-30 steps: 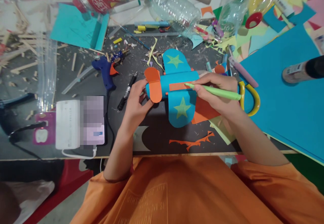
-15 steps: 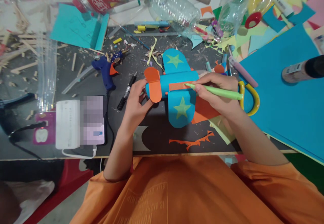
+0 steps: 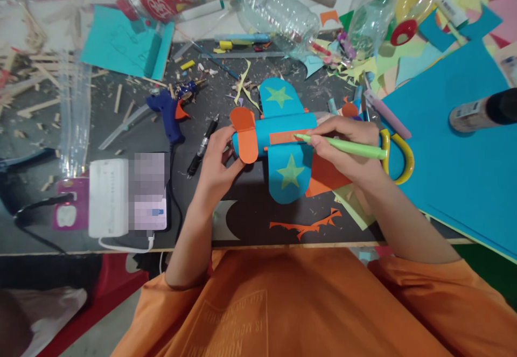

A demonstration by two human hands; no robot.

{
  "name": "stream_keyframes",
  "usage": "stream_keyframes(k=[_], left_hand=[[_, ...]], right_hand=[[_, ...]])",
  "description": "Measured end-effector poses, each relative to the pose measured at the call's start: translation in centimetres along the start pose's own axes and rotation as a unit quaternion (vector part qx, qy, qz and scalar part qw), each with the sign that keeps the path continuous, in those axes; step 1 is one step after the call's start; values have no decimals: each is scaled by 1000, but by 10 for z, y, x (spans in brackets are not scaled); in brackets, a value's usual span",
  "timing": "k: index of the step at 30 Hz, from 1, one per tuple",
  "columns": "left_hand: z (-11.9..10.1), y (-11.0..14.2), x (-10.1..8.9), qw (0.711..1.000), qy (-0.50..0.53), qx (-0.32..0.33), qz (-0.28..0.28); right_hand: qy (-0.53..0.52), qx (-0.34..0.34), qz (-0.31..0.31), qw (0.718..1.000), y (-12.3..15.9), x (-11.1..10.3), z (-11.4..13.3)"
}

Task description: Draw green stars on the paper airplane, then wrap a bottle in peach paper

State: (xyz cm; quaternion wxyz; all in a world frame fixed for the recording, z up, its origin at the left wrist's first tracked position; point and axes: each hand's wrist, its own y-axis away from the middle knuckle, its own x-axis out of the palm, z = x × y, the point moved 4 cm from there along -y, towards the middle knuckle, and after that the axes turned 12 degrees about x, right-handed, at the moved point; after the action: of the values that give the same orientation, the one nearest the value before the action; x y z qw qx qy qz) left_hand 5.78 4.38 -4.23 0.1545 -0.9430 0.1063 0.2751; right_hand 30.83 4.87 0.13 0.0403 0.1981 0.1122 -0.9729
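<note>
The toy plane lies in front of us on the dark table, with its nose to our left. Our left hand is closed around the nose, just behind the orange propeller. Our right hand is closed on a green pen, and the pen's tip is at the orange strip on the plane's blue body. It looks like we are busy drawing on that strip, but any marks are too small for us to tell. We think the next stroke calls for a still plane and a light, slow push, since the strip is thin and the round body could roll. Our right hand hides the tail end. The back of the green pen reaches the yellow scissor handles, so they could bump. Orange paper sits by the near wing, and orange scraps lie closer to us. A black pen is just beside our left hand, and the blue glue gun is farther left, out of the way.
</note>
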Motion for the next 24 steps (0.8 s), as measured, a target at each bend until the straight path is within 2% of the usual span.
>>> stream_keyframes(k=[9,15,20,24], left_hand=[[3,1,1,1000,11,-3,-3],[4,0,-3,999,37,-5,0],[10,1,-8,999,35,-9,-1],[11,1,-9,999,43,-20,-2]], right_hand=[[-8,-3,4,1000,0,-1,1],[-100,28,-50,993,0,-8,-2],[-105,62,-37,992,-1,-7,-4],[-83,47,-18,995,0,-4,-1]])
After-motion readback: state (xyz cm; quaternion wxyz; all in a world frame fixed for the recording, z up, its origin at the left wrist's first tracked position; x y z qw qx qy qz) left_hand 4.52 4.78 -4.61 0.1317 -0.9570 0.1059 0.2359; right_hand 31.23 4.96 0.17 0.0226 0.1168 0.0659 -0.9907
